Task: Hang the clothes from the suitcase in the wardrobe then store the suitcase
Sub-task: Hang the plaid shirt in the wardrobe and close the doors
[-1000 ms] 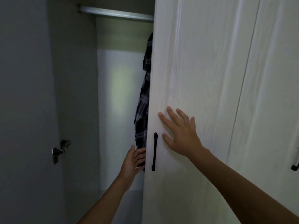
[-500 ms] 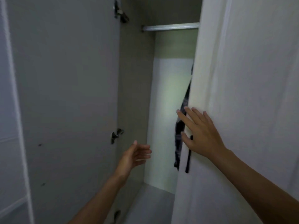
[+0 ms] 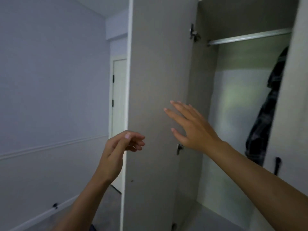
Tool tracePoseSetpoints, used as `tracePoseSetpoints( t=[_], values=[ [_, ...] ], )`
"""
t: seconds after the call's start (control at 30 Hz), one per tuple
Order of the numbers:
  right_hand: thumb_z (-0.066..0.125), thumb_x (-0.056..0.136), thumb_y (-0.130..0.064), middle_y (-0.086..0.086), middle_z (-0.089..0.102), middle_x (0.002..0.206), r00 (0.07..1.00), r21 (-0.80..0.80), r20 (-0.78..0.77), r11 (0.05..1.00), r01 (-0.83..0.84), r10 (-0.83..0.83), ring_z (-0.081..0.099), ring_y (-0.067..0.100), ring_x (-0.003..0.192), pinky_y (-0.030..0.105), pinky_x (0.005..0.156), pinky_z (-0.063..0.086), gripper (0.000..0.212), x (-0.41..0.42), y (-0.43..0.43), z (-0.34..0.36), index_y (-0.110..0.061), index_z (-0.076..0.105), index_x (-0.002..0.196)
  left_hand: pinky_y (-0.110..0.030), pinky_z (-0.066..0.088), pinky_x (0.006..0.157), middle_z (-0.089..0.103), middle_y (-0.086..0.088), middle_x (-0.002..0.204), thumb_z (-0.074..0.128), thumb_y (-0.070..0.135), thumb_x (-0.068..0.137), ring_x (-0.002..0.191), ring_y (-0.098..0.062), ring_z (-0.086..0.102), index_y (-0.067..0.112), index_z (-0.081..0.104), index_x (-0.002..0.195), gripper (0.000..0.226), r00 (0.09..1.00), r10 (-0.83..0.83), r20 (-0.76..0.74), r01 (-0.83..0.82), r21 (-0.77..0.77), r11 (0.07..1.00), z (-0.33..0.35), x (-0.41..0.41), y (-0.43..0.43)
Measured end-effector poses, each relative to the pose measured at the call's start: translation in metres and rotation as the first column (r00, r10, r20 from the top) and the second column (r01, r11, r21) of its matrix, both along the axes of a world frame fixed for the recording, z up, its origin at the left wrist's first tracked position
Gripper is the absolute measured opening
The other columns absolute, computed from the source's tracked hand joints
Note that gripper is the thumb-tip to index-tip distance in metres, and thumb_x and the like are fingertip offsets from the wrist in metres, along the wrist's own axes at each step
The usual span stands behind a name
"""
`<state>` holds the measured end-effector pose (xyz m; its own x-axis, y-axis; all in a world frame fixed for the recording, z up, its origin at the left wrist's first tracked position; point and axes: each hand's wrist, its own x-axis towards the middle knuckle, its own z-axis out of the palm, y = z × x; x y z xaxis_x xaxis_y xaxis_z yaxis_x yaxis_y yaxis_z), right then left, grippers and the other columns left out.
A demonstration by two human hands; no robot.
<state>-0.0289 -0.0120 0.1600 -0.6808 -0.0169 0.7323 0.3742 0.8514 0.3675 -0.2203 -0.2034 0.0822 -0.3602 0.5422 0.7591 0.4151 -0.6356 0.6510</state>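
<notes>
The wardrobe stands open in front of me, its left door swung out with the grey inner face toward me. A dark plaid shirt hangs inside from the metal rail, half hidden behind the right door. My right hand is spread flat in front of the left door's inner face, fingers apart, holding nothing. My left hand hovers at the left door's outer edge with fingers loosely curled and nothing in it. The suitcase is out of view.
The right door carries a black handle. Hinges sit on the left door's inner side. A pale wall and a white room door lie to the left. The wardrobe floor shows below.
My view has swung left. My right hand left the right door and moved across to the open left door. My left hand drew out of the wardrobe to the left door's edge.
</notes>
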Motion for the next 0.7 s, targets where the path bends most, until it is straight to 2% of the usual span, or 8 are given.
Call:
tracePoseSetpoints(
  t=[0.07,0.17,0.27,0.33,0.4,0.47,0.6,0.7],
  values=[
    [0.053,0.095,-0.04,0.005,0.027,0.166,0.998,0.05,0.0,0.996,-0.069,0.069,0.027,0.027,0.152,0.05,0.12,0.027,0.065,-0.035,-0.022,0.008,-0.025,0.037,0.156,-0.042,0.053,0.074,0.072,-0.015,0.09,0.038,0.028,0.103,0.083,-0.035,0.067,0.004,0.074,0.102,0.043,0.999,0.046,0.013,-0.046,0.02,0.999,-0.002,-0.028,-0.014],
    [0.049,0.097,-0.042,0.005,0.02,0.168,0.994,0.17,0.066,0.98,-0.102,0.092,0.016,0.025,0.156,0.05,0.124,0.018,0.065,-0.078,-0.053,0.017,-0.026,0.032,0.158,-0.042,0.052,0.073,0.071,-0.016,0.09,0.042,0.044,0.097,0.082,-0.033,0.067,0.009,0.073,0.1,0.047,0.988,0.085,0.131,-0.084,-0.01,0.996,-0.014,-0.067,-0.019],
    [0.04,0.101,-0.05,0.004,0.015,0.17,0.981,0.275,0.193,0.96,-0.056,0.002,0.007,0.025,0.157,0.054,0.125,0.009,0.062,-0.113,-0.069,0.017,-0.029,0.031,0.158,-0.052,0.057,0.08,0.075,-0.012,0.094,0.04,0.048,0.097,0.087,-0.03,0.071,0.012,0.072,0.102,0.048,0.97,0.125,0.207,-0.1,-0.128,0.987,-0.032,-0.092,-0.015],
    [0.036,0.101,-0.055,0.003,0.021,0.168,0.97,0.307,0.23,0.952,0.007,-0.082,0.006,0.025,0.157,0.059,0.124,0.008,0.056,-0.128,-0.069,0.012,-0.031,0.044,0.151,-0.054,0.059,0.087,0.076,-0.006,0.099,0.037,0.046,0.099,0.091,-0.024,0.072,0.016,0.072,0.104,0.047,0.973,0.132,0.191,-0.091,-0.209,0.974,-0.045,-0.103,-0.011],
    [0.037,0.1,-0.054,0.004,0.036,0.162,0.963,0.323,0.24,0.945,0.042,-0.125,0.011,0.026,0.157,0.062,0.122,0.009,0.047,-0.131,-0.066,0.008,-0.031,0.062,0.133,-0.047,0.059,0.091,0.076,0.001,0.103,0.036,0.052,0.096,0.096,-0.016,0.072,0.02,0.072,0.107,0.05,0.976,0.118,0.185,-0.065,-0.274,0.959,-0.055,-0.106,-0.005],
    [0.041,0.1,-0.052,0.003,0.048,0.152,0.96,0.338,0.241,0.94,0.054,-0.142,0.019,0.027,0.154,0.062,0.122,0.011,0.039,-0.131,-0.065,0.006,-0.03,0.068,0.117,-0.043,0.058,0.095,0.075,0.006,0.107,0.035,0.056,0.094,0.101,-0.012,0.071,0.024,0.072,0.11,0.052,0.977,0.088,0.194,-0.023,-0.313,0.949,-0.063,-0.106,0.003],
    [0.043,0.1,-0.051,0.004,0.05,0.148,0.956,0.371,0.238,0.925,0.074,-0.172,0.024,0.028,0.153,0.065,0.119,0.014,0.037,-0.122,-0.069,0.006,-0.029,0.067,0.116,-0.045,0.053,0.104,0.073,0.013,0.119,0.032,0.05,0.107,0.112,-0.008,0.068,0.032,0.07,0.119,0.044,0.974,-0.02,0.226,0.109,-0.387,0.916,-0.079,-0.101,0.022],
    [0.046,0.1,-0.05,0.006,0.054,0.145,0.963,0.402,0.218,0.914,0.06,-0.159,0.03,0.03,0.151,0.068,0.116,0.016,0.035,-0.101,-0.073,0.008,-0.027,0.067,0.115,-0.045,0.05,0.107,0.073,0.013,0.121,0.031,0.048,0.107,0.114,-0.009,0.068,0.034,0.069,0.124,0.043,0.957,-0.122,0.263,0.232,-0.444,0.865,-0.092,-0.088,0.037]
  ],
)
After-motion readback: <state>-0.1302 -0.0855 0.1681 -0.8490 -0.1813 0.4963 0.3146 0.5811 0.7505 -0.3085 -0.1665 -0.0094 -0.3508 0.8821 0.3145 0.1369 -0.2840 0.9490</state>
